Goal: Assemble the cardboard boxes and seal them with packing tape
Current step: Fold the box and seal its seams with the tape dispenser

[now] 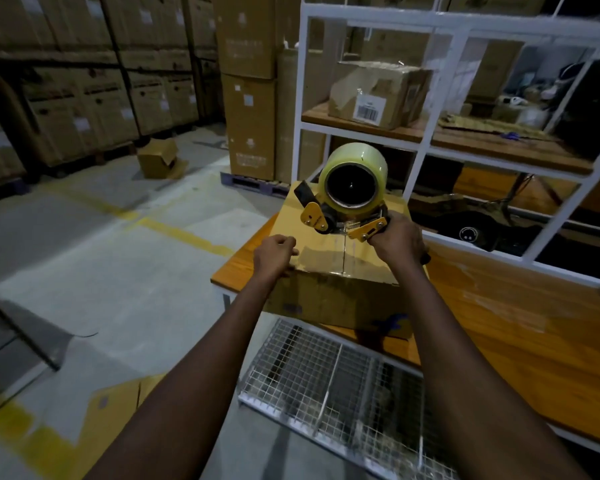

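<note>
On a wooden bench (499, 323), a closed cardboard box (326, 299) sits half-sealed: tape glints along the near seam, the far stretch apparently bare. The right hand (397, 242) grips the tape dispenser (352, 188) on top; the left hand (274, 252) clasps the box's edge.

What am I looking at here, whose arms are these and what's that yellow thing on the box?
This is one picture from a camera worn on a person's head, looking down at their own bare arms; no machine is involved. A closed cardboard box sits on a wooden table. The right hand grips a yellow tape dispenser, a handheld tool carrying a roll of packing tape, set at the box's top seam. The left hand rests on the box's left top edge, fingers curled.
</note>
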The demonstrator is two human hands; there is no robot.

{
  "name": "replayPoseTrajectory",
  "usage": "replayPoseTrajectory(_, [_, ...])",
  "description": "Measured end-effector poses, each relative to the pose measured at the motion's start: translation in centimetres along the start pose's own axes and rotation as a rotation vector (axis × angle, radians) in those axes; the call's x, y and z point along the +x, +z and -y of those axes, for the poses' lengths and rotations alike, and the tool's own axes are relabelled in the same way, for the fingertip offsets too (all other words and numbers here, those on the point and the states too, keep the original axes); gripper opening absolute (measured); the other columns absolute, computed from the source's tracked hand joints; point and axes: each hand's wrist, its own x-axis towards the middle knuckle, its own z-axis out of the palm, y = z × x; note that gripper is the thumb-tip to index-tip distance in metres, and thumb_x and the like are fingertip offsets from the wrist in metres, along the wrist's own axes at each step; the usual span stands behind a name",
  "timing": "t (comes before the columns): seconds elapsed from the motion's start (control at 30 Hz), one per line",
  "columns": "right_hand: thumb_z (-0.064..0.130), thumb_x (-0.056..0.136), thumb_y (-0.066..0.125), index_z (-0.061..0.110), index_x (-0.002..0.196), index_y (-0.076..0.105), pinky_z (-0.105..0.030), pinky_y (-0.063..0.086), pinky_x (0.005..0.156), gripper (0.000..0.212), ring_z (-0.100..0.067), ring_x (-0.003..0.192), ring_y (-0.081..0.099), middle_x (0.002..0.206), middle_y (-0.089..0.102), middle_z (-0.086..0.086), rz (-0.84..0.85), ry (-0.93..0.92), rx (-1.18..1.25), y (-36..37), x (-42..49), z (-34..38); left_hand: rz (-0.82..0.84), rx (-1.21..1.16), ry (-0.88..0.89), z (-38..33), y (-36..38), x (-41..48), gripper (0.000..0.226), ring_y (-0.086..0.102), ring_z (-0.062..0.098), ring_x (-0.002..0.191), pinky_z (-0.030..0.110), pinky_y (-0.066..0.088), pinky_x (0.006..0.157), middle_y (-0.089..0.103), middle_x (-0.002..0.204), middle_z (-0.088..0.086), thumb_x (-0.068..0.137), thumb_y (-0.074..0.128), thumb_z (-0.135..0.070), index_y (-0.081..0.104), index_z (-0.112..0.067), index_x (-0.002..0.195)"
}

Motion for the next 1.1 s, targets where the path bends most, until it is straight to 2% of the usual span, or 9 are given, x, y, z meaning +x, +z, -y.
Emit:
replayPoseTrajectory(0.13, [0.037, 0.083, 0.073, 0.03, 0.095, 0.067, -0.05, 0.046, 0.088, 0.014, -0.032, 0.103, 0.059, 0.096, 0.069, -0.001, 0.011, -0.009, 0.024, 0.5, 0.3, 0.7, 0.346, -0.483, -0.416, -1.6, 1.2, 0.1, 0.054, 0.068, 0.029, 0.08, 0.033, 0.057, 0.06, 0.071, 0.107, 0.015, 0.101, 0.034, -0.051, 0.057, -0.007, 0.12])
replayPoseTrajectory(0.27, [0.035, 0.083, 0.074, 0.031, 0.096, 0.067, -0.05, 0.046, 0.088, 0.015, -0.031, 0.101, 0.059, 0.095, 0.068, -0.001, 0.02, -0.014, 0.016, 1.1, 0.4, 1.2, 0.406, -0.732, -0.546, -1.5, 1.8, 1.3, 0.07, 0.069, 0.029, 0.085, 0.031, 0.06, 0.055, 0.072, 0.105, 0.013, 0.098, 0.033, -0.063, 0.058, -0.003, 0.122])
replayPoseTrajectory(0.33, [0.034, 0.082, 0.075, 0.032, 0.096, 0.067, -0.051, 0.049, 0.086, 0.016, -0.031, 0.099, 0.06, 0.094, 0.068, 0.0, 0.031, -0.017, 0.021, 1.4, 0.4, 1.3, 0.39, -0.779, -0.555, -1.9, 1.8, 1.5, 0.063, 0.068, 0.024, 0.078, 0.026, 0.057, 0.051, 0.073, 0.099, 0.009, 0.1, 0.038, -0.058, 0.062, -0.003, 0.116])
replayPoseTrajectory(0.43, [0.034, 0.081, 0.075, 0.033, 0.097, 0.067, -0.051, 0.049, 0.086, 0.018, -0.03, 0.1, 0.06, 0.095, 0.069, 0.0, 0.038, -0.02, 0.022, 1.6, 0.3, 1.4, 0.359, -0.791, -0.552, -2.2, 1.7, 1.2, 0.035, 0.066, 0.016, 0.056, 0.022, 0.055, 0.046, 0.073, 0.076, 0.005, 0.103, 0.048, -0.035, 0.066, -0.006, 0.097])
replayPoseTrajectory(0.53, [0.035, 0.083, 0.074, 0.032, 0.099, 0.067, -0.051, 0.048, 0.088, 0.018, -0.031, 0.102, 0.058, 0.098, 0.069, -0.002, 0.037, -0.024, 0.013, 1.7, 0.4, 1.4, 0.303, -0.835, -0.575, -1.8, 1.7, 1.2, 0.028, 0.062, 0.012, 0.043, 0.02, 0.053, 0.045, 0.066, 0.058, 0.005, 0.105, 0.042, -0.016, 0.064, -0.007, 0.09])
replayPoseTrajectory(0.6, [0.036, 0.084, 0.073, 0.032, 0.099, 0.067, -0.051, 0.048, 0.088, 0.017, -0.032, 0.101, 0.058, 0.098, 0.069, -0.002, 0.048, -0.016, 0.009, 1.8, 0.4, 1.4, 0.284, -0.889, -0.587, -1.5, 1.8, 1.2, 0.029, 0.06, 0.011, 0.041, 0.02, 0.053, 0.044, 0.065, 0.055, 0.003, 0.104, 0.041, -0.012, 0.063, -0.007, 0.087])
replayPoseTrajectory(0.73, [0.036, 0.085, 0.072, 0.031, 0.098, 0.067, -0.047, 0.044, 0.087, 0.015, -0.033, 0.103, 0.057, 0.098, 0.069, -0.003, 0.063, -0.007, 0.014, 2.2, 0.2, 1.4, 0.267, -0.981, -0.598, -1.0, 2.3, 1.2, 0.026, 0.057, 0.009, 0.039, 0.018, 0.052, 0.043, 0.063, 0.053, -0.001, 0.101, 0.054, -0.02, 0.062, -0.01, 0.079])
replayPoseTrajectory(0.83, [0.035, 0.085, 0.072, 0.029, 0.101, 0.068, -0.047, 0.041, 0.087, 0.017, -0.033, 0.106, 0.056, 0.101, 0.069, -0.005, 0.046, -0.011, -0.002, 2.1, 0.0, 1.4, 0.222, -0.98, -0.567, -0.8, 2.4, 1.4, 0.022, 0.055, 0.007, 0.038, 0.017, 0.051, 0.041, 0.06, 0.05, -0.001, 0.102, 0.052, -0.016, 0.062, -0.011, 0.083])
replayPoseTrajectory(1.1, [0.035, 0.088, 0.069, 0.027, 0.097, 0.069, -0.047, 0.036, 0.087, 0.012, -0.035, 0.111, 0.052, 0.105, 0.068, -0.006, 0.031, -0.052, -0.045, 2.1, -1.4, 1.0, 0.057, -0.72, -0.393, 0.6, 0.5, 2.4, 0.017, 0.053, 0.01, 0.04, 0.019, 0.05, 0.043, 0.059, 0.05, 0.005, 0.096, 0.057, -0.001, 0.064, 0.002, 0.081])
